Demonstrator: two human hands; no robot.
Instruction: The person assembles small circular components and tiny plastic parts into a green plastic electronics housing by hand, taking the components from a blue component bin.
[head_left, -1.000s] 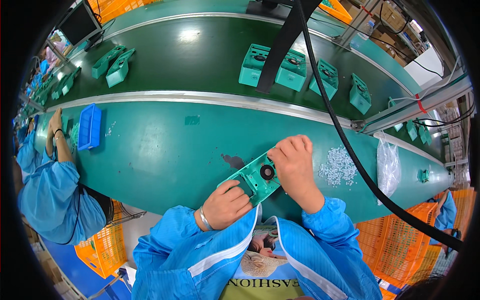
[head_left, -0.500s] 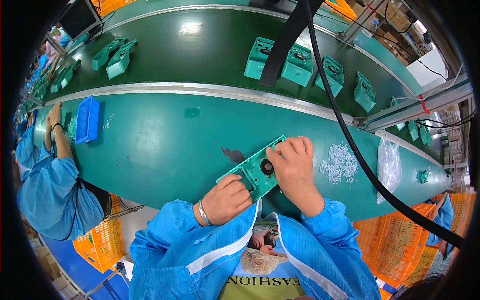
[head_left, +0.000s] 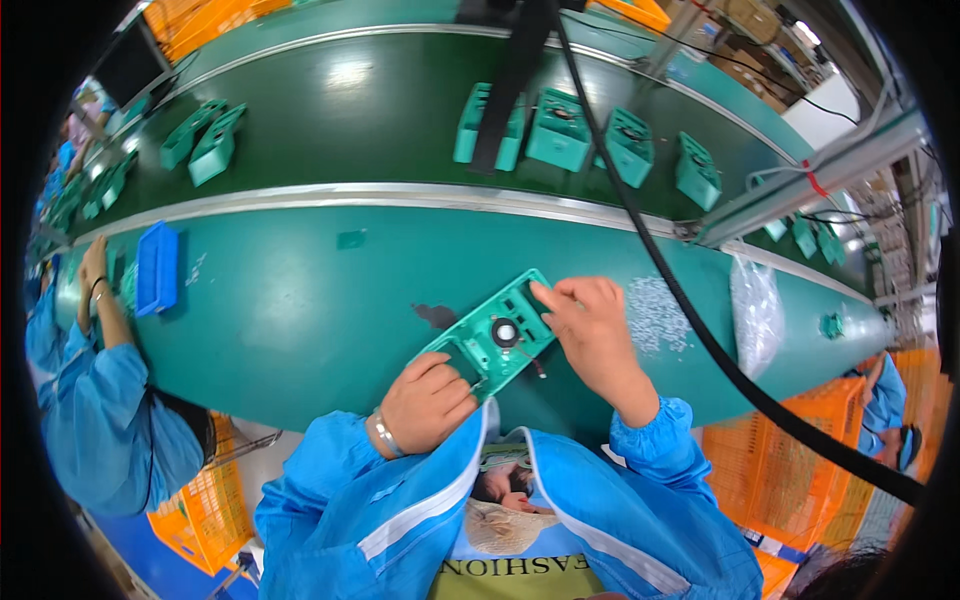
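Note:
A green plastic housing (head_left: 470, 352) with a round black speaker (head_left: 505, 332) in it lies tilted before me, just above the bench. Its lower left end is gripped by my left hand (head_left: 428, 402), the fingers wrapped over the edge. My right hand (head_left: 597, 335) is at the upper right end, its fingers bent together against the rim beside some small slots. Whether a small part sits between those fingertips is hidden. A short thin wire (head_left: 538, 368) sticks out from the housing's right side.
Small white pieces (head_left: 655, 315) lie in a pile right of my hands, beside a clear plastic bag (head_left: 756, 315). A blue bin (head_left: 157, 268) stands at left, near a co-worker's arm (head_left: 112, 310). Similar green housings (head_left: 560, 130) line the belt beyond. A black cable (head_left: 690, 310) hangs across the right.
My right hand has slid off the speaker to the housing's upper right end, uncovering the speaker and the wire. My left hand keeps its grip. The whole view has shifted slightly.

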